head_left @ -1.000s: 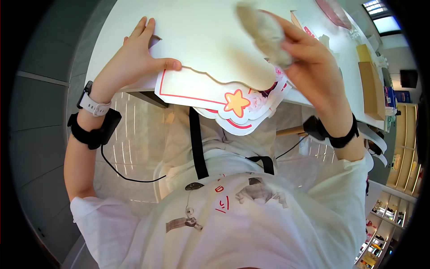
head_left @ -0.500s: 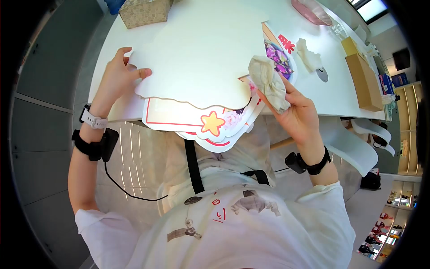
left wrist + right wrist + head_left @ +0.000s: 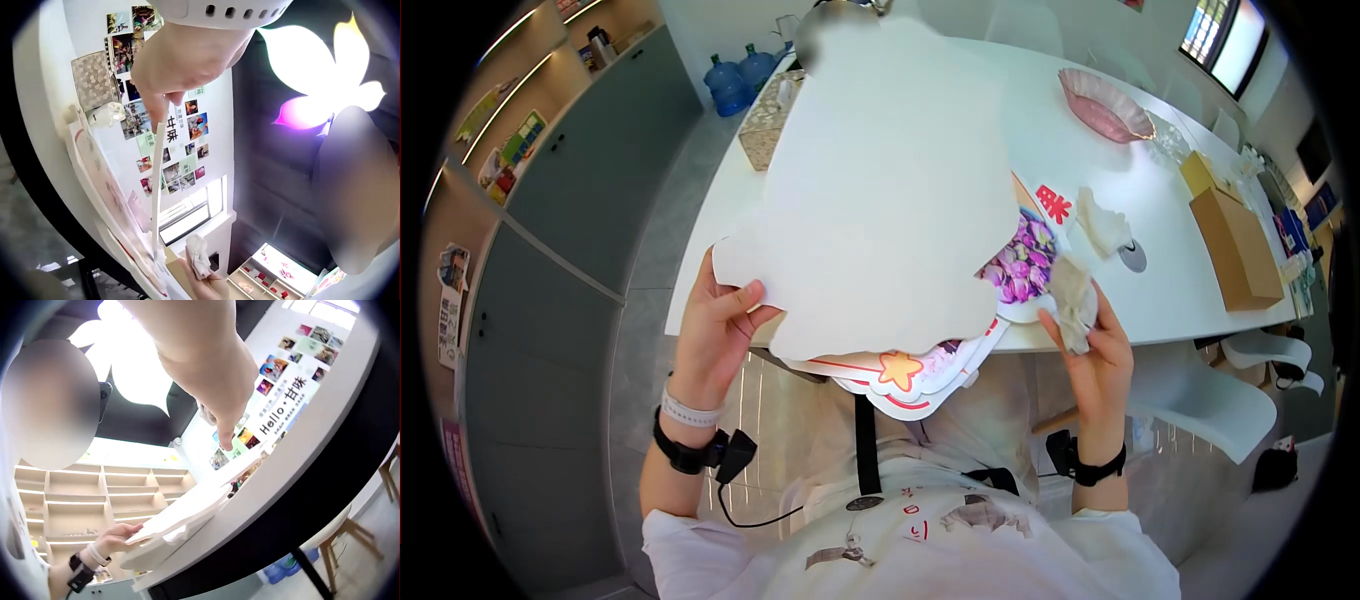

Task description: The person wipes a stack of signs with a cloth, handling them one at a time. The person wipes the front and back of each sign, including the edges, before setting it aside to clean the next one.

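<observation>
My left hand pinches the left edge of a large white board with a wavy cut outline, thumb on the blank face. The left wrist view shows this board edge-on, tilted up from the stack beneath. Below it lie printed cut-out boards with a yellow star, red lines and purple petals, mostly hidden and jutting over the table's near edge. At the right, my right hand holds a crumpled off-white cloth beside the boards.
A second crumpled cloth lies by a grey oval on the white table. Farther off are a pink glass bowl and a cardboard box. A patterned tissue box stands at the back left; a white chair is at the right.
My left hand has taken hold of the white board's left edge, and the board has tilted up. My right hand, still holding the cloth, has moved off the board to its right side.
</observation>
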Available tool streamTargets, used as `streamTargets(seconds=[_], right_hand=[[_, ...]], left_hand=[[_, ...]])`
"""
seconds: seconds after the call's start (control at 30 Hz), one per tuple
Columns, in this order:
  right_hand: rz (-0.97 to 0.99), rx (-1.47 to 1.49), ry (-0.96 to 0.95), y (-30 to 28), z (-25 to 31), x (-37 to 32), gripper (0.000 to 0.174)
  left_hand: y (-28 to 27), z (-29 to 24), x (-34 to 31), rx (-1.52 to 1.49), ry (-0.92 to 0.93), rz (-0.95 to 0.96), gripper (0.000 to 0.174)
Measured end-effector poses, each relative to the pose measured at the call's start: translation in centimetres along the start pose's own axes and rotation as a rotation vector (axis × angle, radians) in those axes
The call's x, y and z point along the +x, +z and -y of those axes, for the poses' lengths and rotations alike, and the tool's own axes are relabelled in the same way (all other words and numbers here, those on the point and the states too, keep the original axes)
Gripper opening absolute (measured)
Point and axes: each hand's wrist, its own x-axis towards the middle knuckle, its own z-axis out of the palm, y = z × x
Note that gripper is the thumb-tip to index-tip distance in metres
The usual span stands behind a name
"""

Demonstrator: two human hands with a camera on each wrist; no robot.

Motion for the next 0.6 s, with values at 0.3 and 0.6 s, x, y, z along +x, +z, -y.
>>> streamTargets(seconds=[0.3, 0.6], right_hand=[[-0.068, -0.156, -0.080, 0.2, -0.1, -1.1, 0.054], [-0.039, -0.190, -0.075, 0.0, -0.3, -4.5, 0.046]], left_hand=[[0.3, 0.1, -0.9, -0.123, 0.166, 0.101, 0.053], [3.9, 2.2, -2.2, -0.150, 0.073, 0.154, 0.050]])
